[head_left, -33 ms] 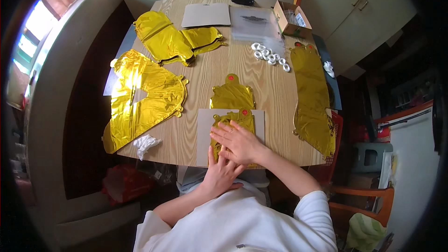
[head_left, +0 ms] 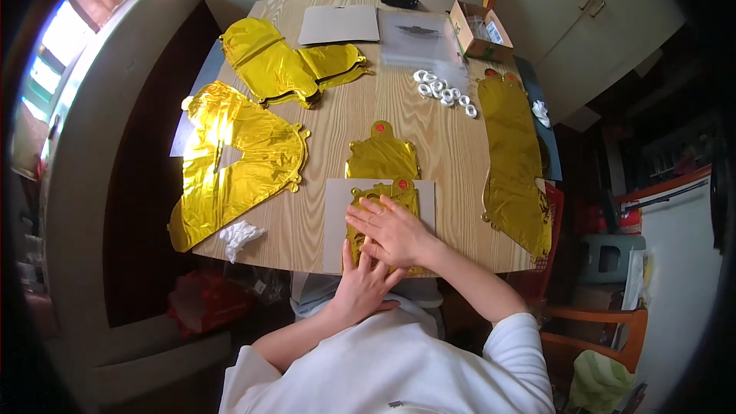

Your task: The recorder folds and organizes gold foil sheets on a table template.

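Note:
At the table's near edge, a folded gold foil balloon (head_left: pixel 409 203) with a red round sticker lies flat on a grey-white card (head_left: pixel 335 218). My right hand (head_left: pixel 392 231) rests flat across it, palm down, fingers stretched out. Below and partly under it, my left hand (head_left: pixel 366 282) lies at the near end of the foil, its fingers extended and spread. Neither hand grips anything. Just beyond the card, another piece of gold foil (head_left: pixel 382 156) with a red sticker lies on the wood; whether it joins the folded one is hidden.
Flat gold foil balloons lie at left (head_left: pixel 261 142), far left (head_left: pixel 264 61) and right (head_left: pixel 515 161). Several white rings (head_left: pixel 446 95), a clear plastic bag (head_left: pixel 414 44), a cardboard box (head_left: pixel 483 37) and a grey card (head_left: pixel 339 24) sit farther back. Crumpled white tissue (head_left: pixel 241 238) is near left.

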The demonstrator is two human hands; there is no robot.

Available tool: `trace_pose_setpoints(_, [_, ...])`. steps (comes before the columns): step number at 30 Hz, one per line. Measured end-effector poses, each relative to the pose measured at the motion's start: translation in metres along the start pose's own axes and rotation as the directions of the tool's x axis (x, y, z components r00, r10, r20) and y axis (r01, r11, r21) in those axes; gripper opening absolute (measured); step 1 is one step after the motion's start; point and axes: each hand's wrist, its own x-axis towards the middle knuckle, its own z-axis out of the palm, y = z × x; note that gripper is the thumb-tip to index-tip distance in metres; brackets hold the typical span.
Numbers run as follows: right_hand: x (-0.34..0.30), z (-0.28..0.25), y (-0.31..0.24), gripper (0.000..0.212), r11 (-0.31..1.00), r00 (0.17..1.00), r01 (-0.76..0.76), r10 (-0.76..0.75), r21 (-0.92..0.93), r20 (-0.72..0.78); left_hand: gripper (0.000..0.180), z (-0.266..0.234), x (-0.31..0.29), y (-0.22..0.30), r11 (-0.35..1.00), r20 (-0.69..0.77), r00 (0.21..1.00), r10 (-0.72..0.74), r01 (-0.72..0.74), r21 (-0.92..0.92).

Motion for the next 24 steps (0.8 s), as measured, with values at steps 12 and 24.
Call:
trace_pose_setpoints(12, [0.012, 0.006, 0.034, 0.064, 0.951, 0.972, -0.220, 0.194, -0.219, -0.135, 0.100, -0.007, 0.001, 0.000, 0.999, -0.030, 0.999, -0.021, 0.020, -0.024])
trace_pose_setpoints(24, [-0.006, -0.033, 0.103, 0.024, 0.836, 0.750, -0.531, 0.389, -0.136, -0.535, 0.100, -0.009, -0.002, 0.000, 0.999, -0.031, 0.999, -0.017, 0.016, -0.040])
